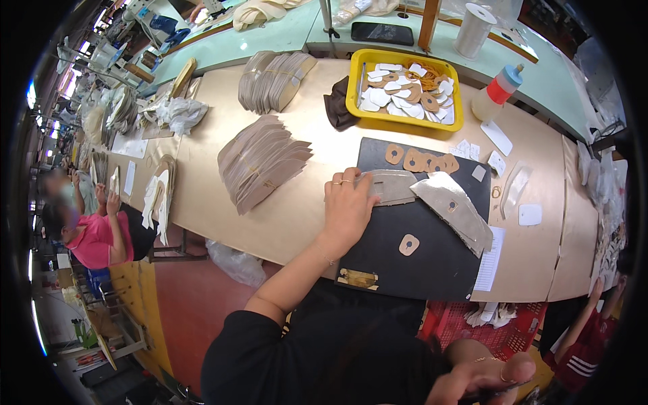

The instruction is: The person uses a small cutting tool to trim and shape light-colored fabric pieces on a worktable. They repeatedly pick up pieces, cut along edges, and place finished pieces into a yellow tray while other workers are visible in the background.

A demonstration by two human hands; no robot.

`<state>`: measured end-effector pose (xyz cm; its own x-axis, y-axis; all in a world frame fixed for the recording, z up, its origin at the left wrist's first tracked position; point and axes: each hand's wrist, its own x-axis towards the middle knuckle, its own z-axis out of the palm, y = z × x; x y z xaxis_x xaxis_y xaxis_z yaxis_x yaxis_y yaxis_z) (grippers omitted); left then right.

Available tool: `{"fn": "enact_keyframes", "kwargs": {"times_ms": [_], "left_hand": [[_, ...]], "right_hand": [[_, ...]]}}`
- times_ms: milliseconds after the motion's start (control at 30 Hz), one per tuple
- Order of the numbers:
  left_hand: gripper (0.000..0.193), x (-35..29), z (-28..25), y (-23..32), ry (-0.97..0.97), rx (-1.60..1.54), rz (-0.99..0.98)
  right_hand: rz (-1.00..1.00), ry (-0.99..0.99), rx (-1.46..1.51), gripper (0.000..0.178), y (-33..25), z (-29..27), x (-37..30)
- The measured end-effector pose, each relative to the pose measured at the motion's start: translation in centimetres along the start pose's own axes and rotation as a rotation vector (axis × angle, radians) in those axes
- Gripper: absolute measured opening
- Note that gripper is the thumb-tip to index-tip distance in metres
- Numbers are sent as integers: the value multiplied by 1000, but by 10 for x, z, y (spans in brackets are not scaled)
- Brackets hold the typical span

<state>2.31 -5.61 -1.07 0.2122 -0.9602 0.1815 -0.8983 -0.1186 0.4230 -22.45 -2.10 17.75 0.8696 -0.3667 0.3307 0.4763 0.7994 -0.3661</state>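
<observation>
My left hand [349, 208] rests on the black board [432, 273], its fingers spread and laid against the left end of a curved grey piece [393, 185]. Beside that piece, on the right, lies a wider grey curved piece [453, 206] with a small tan patch on it. A tan patch [409, 244] with a dark centre sits lower on the board. Along the board's far side runs a row of similar tan patches [413, 159]. Low at the right, near my body, my right hand [479, 374] is curled around something dark, mostly hidden.
Banded stacks of grey pieces [260, 162] stand to the left. Behind the board are a yellow tray [405, 125] of white and tan patches and a bottle [496, 91]. A phone [382, 33] and thread cone [475, 30] lie farther back. A person in pink [101, 239] sits at left.
</observation>
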Motion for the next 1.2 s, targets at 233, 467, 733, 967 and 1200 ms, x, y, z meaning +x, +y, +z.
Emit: {"fn": "enact_keyframes", "kwargs": {"times_ms": [233, 467, 733, 967, 1200], "left_hand": [[43, -3, 3, 1, 76, -22, 14], [31, 0, 6, -2, 48, -136, 29], [13, 11, 2, -20, -154, -519, -110], [20, 16, -32, -37, -332, -784, -347], [47, 12, -59, -25, -383, -1253, -353]], "right_hand": [[70, 261, 55, 59, 2, 15, -27], [-14, -62, 52, 86, 4, -13, -20], [-25, 900, -1743, 25, 40, -105, -11], [225, 1150, -1974, 32, 79, -180, -39], [294, 1057, -1978, 37, 73, -176, -28]]}}
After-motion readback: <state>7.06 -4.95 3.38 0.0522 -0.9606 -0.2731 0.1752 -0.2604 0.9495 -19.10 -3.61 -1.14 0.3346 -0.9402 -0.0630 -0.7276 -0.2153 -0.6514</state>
